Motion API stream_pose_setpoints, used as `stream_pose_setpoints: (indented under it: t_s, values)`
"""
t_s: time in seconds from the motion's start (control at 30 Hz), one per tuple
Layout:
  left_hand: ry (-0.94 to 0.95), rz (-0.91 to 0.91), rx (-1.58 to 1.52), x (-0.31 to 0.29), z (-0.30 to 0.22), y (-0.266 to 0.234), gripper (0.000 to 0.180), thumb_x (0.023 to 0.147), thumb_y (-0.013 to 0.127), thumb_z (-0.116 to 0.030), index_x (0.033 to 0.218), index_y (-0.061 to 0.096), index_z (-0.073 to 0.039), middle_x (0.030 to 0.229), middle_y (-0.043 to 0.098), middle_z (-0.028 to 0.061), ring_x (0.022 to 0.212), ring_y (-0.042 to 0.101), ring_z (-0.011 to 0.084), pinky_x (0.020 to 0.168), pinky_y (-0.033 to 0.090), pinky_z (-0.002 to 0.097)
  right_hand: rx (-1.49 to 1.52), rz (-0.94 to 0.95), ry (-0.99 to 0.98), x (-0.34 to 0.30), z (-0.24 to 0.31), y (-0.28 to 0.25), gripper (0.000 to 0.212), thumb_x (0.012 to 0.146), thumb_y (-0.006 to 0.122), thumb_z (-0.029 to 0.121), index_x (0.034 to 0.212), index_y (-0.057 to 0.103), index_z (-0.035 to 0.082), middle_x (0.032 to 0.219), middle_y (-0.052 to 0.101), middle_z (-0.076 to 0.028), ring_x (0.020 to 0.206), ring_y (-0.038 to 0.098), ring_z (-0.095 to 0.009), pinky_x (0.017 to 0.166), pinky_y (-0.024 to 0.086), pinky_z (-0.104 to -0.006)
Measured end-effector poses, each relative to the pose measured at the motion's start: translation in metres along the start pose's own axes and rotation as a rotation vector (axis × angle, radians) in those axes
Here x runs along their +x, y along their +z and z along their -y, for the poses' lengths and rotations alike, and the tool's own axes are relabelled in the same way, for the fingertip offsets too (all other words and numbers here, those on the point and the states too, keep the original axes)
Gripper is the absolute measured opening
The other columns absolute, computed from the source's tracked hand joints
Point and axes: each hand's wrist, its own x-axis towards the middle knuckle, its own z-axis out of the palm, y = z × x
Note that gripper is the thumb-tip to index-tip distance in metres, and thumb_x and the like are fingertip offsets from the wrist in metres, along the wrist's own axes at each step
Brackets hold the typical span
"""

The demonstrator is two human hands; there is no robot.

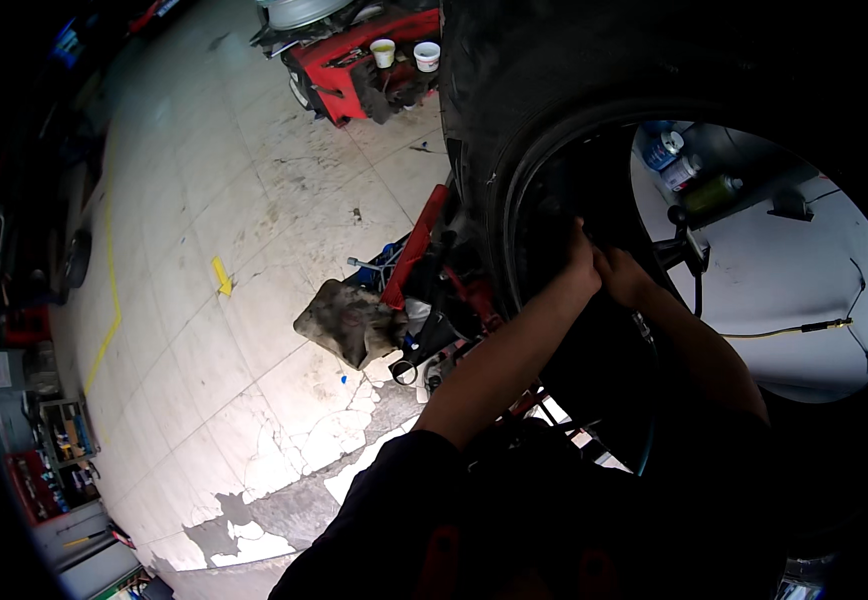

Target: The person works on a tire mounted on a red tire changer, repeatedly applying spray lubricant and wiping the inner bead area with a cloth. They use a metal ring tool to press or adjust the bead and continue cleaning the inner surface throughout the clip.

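A large black tire (544,75) stands upright close in front of me, with its round opening facing me. Both my forearms reach into that opening. My left hand (581,262) is at the tire's inner side, its fingers lost in the dark. Right beside it, touching or nearly so, is my right hand (622,274), seen mostly from the wrist and back. Deep shadow hides the fingertips of both and whatever they may hold. Just to the right of the hands, a dark metal arm with a round knob (678,216) shows within the opening.
Through the opening show several spray cans (681,172) and a yellow hose with a brass end (804,328). Left of the tire lie a red bar (415,246), a stained flat pad (344,322) and a cross wrench (374,265). A red machine (344,80) bearing two white cups stands farther off.
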Motion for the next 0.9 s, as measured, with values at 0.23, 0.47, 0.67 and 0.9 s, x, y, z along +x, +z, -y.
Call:
stream_pose_setpoints:
  t_s: [0.23, 0.47, 0.67, 0.9]
  values:
    - [0.03, 0.043, 0.014, 0.0, -0.005, -0.008, 0.057, 0.094, 0.053, -0.048, 0.131, 0.046, -0.005, 0.125, 0.05, 0.0071, 0.118, 0.048, 0.0204, 0.103, 0.037, 0.0344, -0.103, -0.024, -0.128, 0.016, -0.009, 0.01, 0.06, 0.099, 0.032, 0.043, 0.137, 0.042, -0.002, 0.114, 0.06, -0.031, 0.107, 0.057, -0.046, 0.094, 0.045, -0.047]
    - [0.025, 0.005, 0.018, -0.002, -0.001, -0.001, 0.054, 0.094, 0.052, -0.048, 0.129, 0.05, -0.007, 0.121, 0.052, 0.0052, 0.116, 0.049, 0.0197, 0.102, 0.038, 0.0341, -0.062, 0.077, -0.03, 0.008, 0.011, -0.012, 0.063, 0.098, 0.033, 0.046, 0.134, 0.043, -0.004, 0.119, 0.057, -0.032, 0.114, 0.054, -0.045, 0.098, 0.043, -0.0455]
    - [-0.031, 0.04, 0.017, 0.003, 0.002, -0.011, 0.058, 0.093, 0.052, -0.051, 0.13, 0.049, -0.006, 0.118, 0.053, 0.005, 0.112, 0.05, 0.019, 0.1, 0.038, 0.0338, -0.056, 0.119, 0.006, 0.005, -0.001, -0.003, 0.063, 0.098, 0.033, 0.047, 0.134, 0.044, -0.004, 0.116, 0.058, -0.033, 0.111, 0.055, -0.045, 0.096, 0.045, -0.0452]
    - [0.006, 0.029, 0.006, -0.008, -0.003, -0.006, 0.051, 0.092, 0.052, -0.048, 0.122, 0.052, -0.007, 0.116, 0.051, 0.0051, 0.108, 0.05, 0.0187, 0.099, 0.04, 0.0382, -0.062, 0.002, -0.051, 0.002, 0.014, -0.005, 0.057, 0.098, 0.033, 0.043, 0.123, 0.051, -0.004, 0.109, 0.061, -0.032, 0.107, 0.056, -0.046, 0.094, 0.044, -0.0477]
